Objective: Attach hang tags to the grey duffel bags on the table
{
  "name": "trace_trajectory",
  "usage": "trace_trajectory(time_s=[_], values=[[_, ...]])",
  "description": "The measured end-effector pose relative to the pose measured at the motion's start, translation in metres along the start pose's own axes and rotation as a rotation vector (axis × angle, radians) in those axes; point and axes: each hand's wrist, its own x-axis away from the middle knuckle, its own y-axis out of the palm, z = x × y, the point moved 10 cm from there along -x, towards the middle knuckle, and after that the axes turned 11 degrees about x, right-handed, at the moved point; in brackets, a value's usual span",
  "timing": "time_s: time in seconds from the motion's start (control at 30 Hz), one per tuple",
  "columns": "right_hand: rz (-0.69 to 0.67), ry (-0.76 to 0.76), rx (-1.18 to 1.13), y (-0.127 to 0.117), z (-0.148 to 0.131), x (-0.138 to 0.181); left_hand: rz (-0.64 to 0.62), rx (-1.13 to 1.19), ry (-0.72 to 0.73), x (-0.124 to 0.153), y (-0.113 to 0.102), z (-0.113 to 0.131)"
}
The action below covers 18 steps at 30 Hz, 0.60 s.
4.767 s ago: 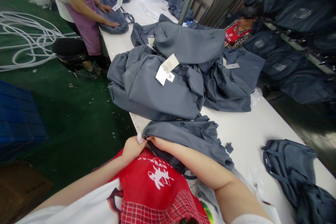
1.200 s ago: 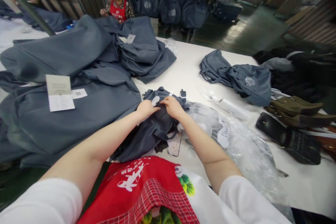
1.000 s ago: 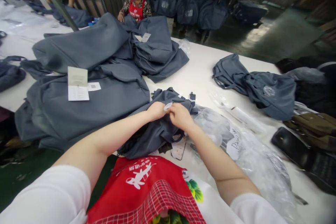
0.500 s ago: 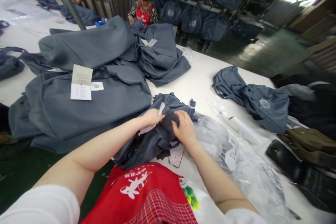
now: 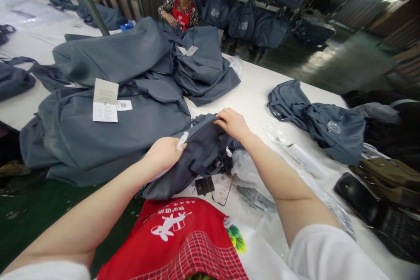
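Note:
A dark grey-blue fabric bag (image 5: pixel 200 153) is stretched between my two hands at the table's near edge. My left hand (image 5: pixel 167 152) is closed on the bag's left part, and a scrap of white tissue (image 5: pixel 182 141) sticks out of the same grip. With fingers pinched, my right hand (image 5: pixel 233 123) holds the bag's far upper edge. Just below the bag lie a black tag (image 5: pixel 204 186) and a pale speckled phone-shaped item (image 5: pixel 221 190). The underside of the bag and my left fingertips are hidden.
Large stuffed grey bags (image 5: pixel 111 135) are heaped on the left, one carrying an open paper booklet (image 5: pixel 105 99). Clear plastic bags (image 5: pixel 262 210) lie to the right, with a flat grey bag (image 5: pixel 328 122) beyond. A co-worker (image 5: pixel 180 11) stands across the table (image 5: pixel 252 81).
My right hand has moved up and away and now grips the bag's far edge. My left hand has drawn left and nearer, pulling the bag taut and uncovering the black tag.

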Motion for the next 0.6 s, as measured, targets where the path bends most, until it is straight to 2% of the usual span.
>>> trace_trajectory(time_s=[0.1, 0.17, 0.23, 0.3, 0.4, 0.47, 0.53, 0.6], values=[[0.019, 0.144, -0.03, -0.006, 0.053, -0.02, -0.069, 0.102, -0.212, 0.059, -0.014, -0.081], [0.005, 0.235, -0.086, 0.0, 0.086, -0.031, -0.12, 0.37, -0.319, 0.096, -0.008, -0.132], [-0.031, 0.24, -0.15, 0.013, 0.098, -0.045, -0.093, 0.638, -0.385, 0.115, 0.0, -0.172], [-0.065, 0.197, -0.164, 0.029, 0.092, -0.064, -0.014, 0.744, -0.401, 0.111, 0.008, -0.2], [-0.065, 0.225, -0.1, 0.049, 0.072, -0.092, 0.213, 0.772, -0.442, 0.078, 0.009, -0.235], [-0.048, 0.26, -0.076, 0.053, 0.055, -0.106, 0.326, 0.77, -0.477, 0.055, 0.008, -0.252], [0.01, 0.244, -0.087, 0.044, 0.029, -0.111, 0.36, 0.764, -0.487, 0.037, 0.008, -0.261], [0.108, 0.195, -0.169, 0.023, -0.005, -0.1, 0.354, 0.767, -0.484, 0.031, 0.01, -0.265]])
